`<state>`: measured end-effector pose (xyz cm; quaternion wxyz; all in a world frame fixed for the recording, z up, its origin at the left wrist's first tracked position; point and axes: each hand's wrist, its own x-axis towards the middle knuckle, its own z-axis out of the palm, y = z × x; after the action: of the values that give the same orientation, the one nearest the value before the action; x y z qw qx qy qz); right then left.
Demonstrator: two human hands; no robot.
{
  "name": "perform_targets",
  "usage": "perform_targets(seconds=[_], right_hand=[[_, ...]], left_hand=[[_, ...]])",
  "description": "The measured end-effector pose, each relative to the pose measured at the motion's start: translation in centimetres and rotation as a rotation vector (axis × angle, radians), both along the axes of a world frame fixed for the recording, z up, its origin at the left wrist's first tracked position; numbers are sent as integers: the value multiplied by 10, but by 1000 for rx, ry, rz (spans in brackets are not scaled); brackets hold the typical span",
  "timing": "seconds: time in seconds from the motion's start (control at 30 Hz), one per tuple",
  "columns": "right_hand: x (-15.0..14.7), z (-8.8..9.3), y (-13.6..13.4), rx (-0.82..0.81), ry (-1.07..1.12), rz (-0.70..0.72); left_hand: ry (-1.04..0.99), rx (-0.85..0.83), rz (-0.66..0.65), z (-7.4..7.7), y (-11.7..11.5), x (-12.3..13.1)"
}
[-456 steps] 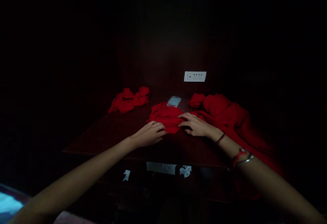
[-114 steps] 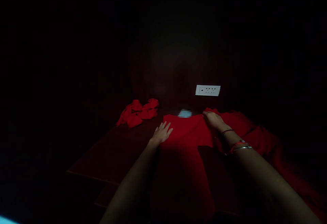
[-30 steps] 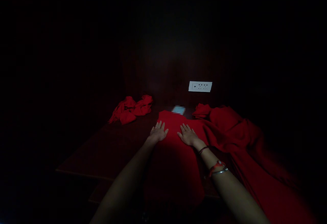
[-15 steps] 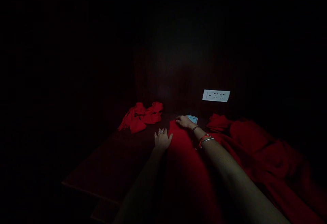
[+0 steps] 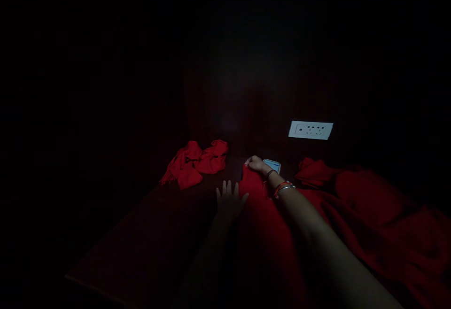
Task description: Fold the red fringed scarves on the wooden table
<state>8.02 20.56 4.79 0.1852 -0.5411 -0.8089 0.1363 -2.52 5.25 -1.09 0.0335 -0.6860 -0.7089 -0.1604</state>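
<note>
A long piece of red cloth (image 5: 262, 224) runs from the near side toward the back of a dark table. My right hand (image 5: 254, 163) pinches its far end and holds that corner slightly raised. Bracelets circle the right wrist. My left hand (image 5: 230, 200) is spread out, fingers apart, beside the left edge of the cloth, with the thumb against or over it. Behind my right wrist lies a phone (image 5: 273, 165) with its screen lit, partly covered by the wrist. Deep shadow hides the near part of the cloth.
A crumpled red scarf (image 5: 190, 175) with fringe lies at the back left. More bunched red fabric (image 5: 369, 201) spreads over the right side. A white socket panel (image 5: 310, 130) is on the dark wall behind. The table's edge (image 5: 95, 290) shows at the lower left.
My right hand has closed on the cloth's far end and lifted it a little. My left hand has shifted slightly nearer, its fingers spread wider. The view has turned slightly left.
</note>
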Motion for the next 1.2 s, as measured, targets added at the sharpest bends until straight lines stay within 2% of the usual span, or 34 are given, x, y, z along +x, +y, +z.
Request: perform_targets(seconds=[0.17, 0.37, 0.57, 0.9, 1.1, 1.2], right_hand=[[4, -4, 8, -138, -40, -51], [-7, -6, 13, -127, 39, -44], [-7, -9, 19, -84, 162, -125], [0, -10, 31, -34, 182, -242], [1, -8, 26, -95, 87, -99], [9, -2, 17, -94, 44, -57]], left_hand=[[-21, -17, -31, 11, -2, 1], [-134, -52, -1, 30, 1, -1], [-406, -199, -40, 31, 2, -5], [-313, -285, -59, 32, -1, -12], [-323, -241, 65, 40, -8, -9], [-350, -294, 55, 45, -11, -9]])
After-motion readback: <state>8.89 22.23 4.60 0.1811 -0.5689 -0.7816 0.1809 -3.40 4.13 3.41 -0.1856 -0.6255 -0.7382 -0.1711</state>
